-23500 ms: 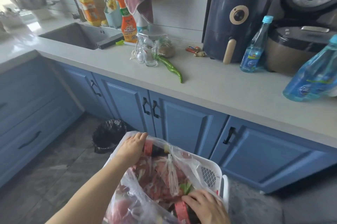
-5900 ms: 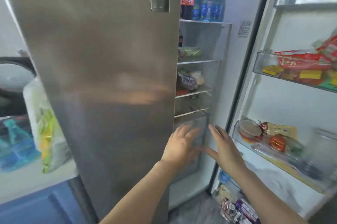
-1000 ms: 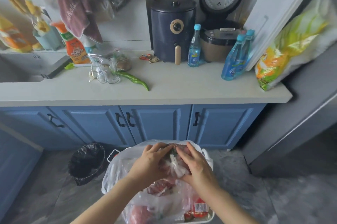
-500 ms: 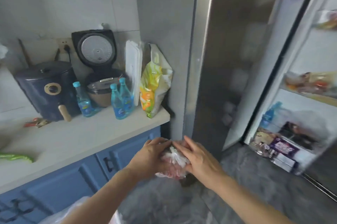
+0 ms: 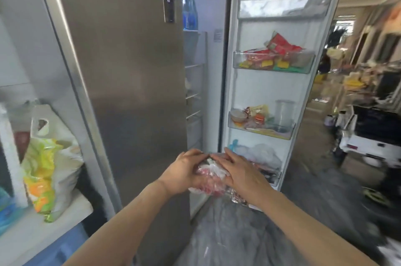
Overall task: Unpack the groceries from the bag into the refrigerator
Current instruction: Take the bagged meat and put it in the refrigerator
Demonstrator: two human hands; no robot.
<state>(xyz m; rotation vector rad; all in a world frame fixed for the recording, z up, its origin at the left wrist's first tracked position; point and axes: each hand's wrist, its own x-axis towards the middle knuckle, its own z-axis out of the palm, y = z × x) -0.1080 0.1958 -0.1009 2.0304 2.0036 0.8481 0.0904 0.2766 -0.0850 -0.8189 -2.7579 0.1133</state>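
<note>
A knotted clear plastic bag of red meat [image 5: 209, 179] is clasped between both hands in front of the refrigerator [image 5: 134, 70]. My left hand [image 5: 184, 171] cups its left side and my right hand [image 5: 240, 173] curls over its right side. The fridge's left door is closed; the right door [image 5: 271, 92] stands wide open. Inside, a narrow strip of glass shelves [image 5: 194, 96] shows, with blue bottles [image 5: 189, 8] on the top one. The bag is held low, level with the bottom of the opening. The grocery bag itself is out of view.
The open door's bins hold red packets [image 5: 275, 53], jars and a clear container [image 5: 284, 115], and plastic-wrapped items at the bottom. A yellow-green printed bag [image 5: 46, 170] leans on the countertop [image 5: 43, 229] at left. A cluttered room lies beyond the door at right.
Both hands lifted the small meat bag out of the grocery bag and carried it right, from the counter side to the open fridge. The view swung right with them.
</note>
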